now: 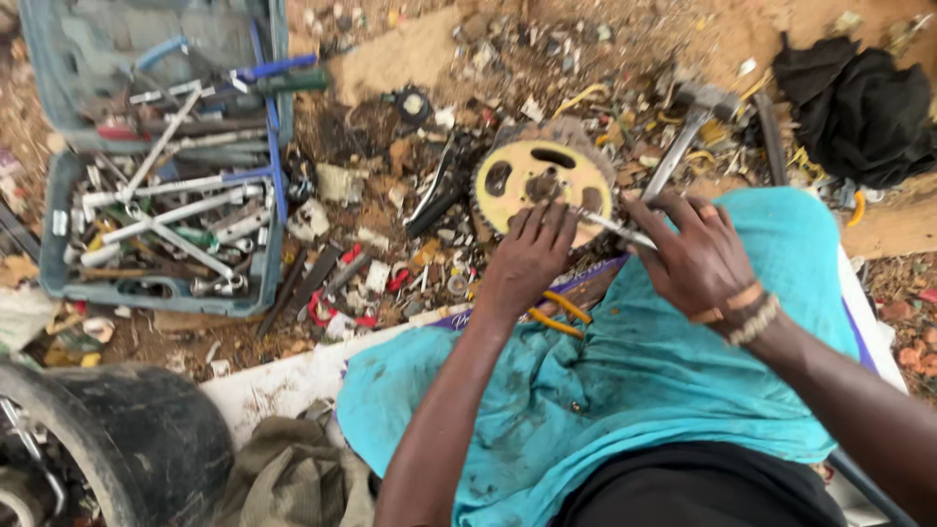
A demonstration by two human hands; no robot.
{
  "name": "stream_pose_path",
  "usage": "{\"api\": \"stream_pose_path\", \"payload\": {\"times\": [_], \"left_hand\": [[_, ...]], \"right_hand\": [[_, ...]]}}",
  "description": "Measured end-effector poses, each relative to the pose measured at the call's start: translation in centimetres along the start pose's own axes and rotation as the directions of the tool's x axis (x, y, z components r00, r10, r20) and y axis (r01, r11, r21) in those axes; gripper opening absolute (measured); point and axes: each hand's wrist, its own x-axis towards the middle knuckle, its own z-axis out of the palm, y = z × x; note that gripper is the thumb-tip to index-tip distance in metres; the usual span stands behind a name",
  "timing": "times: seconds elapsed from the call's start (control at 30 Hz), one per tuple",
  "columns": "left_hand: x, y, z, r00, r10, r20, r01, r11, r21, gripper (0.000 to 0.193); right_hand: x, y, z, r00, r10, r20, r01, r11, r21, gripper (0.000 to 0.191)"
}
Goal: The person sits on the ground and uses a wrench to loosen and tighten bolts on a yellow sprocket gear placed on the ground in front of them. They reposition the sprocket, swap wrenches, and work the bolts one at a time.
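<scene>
Head view looks down on a person's lap covered by a stained turquoise cloth [634, 371]. Left hand [530, 256] lies with fingers spread and flat on the rim of a round yellow metal sprocket with oval cut-outs [537, 181], which sits on the littered ground just beyond the knees. Right hand [695, 256] is clamped on a slim silver metal tool [615, 229] whose tip points at the sprocket's edge. Yellow-handled pliers [558, 314] lie on the cloth under the left wrist. A grey plastic toolbox full of wrenches [161, 176] stands open well to the left, a black rubber tyre [146, 439] at the lower left.
</scene>
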Motion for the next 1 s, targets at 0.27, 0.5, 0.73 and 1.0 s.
{"api": "stream_pose_path", "payload": {"times": [0.27,0.5,0.73,1.0], "left_hand": [[1.5,-1.0,3.0,0.994,0.102,0.032,-0.105,0.988,0.116,0.043],[7.2,-2.3,0.0,0.987,-0.087,0.136,0.097,0.993,-0.064,0.041],[12.7,-6.1,-2.8,0.838,-0.251,0.484,0.437,0.841,-0.32,0.022],[12.1,-7.0,0.0,0.921,-0.245,0.302,0.358,0.838,-0.412,0.024]], "right_hand": [[-6.7,1.5,-2.3,0.96,0.212,-0.184,-0.14,0.931,0.338,0.033],[-6.3,5.7,-3.0,0.87,0.419,-0.262,-0.227,0.809,0.542,0.019],[-3.3,2.1,1.2,0.969,0.245,0.027,-0.194,0.693,0.694,0.023],[-5.5,-14.6,7.1,0.777,-0.539,0.325,0.026,0.544,0.838,0.026]]}}
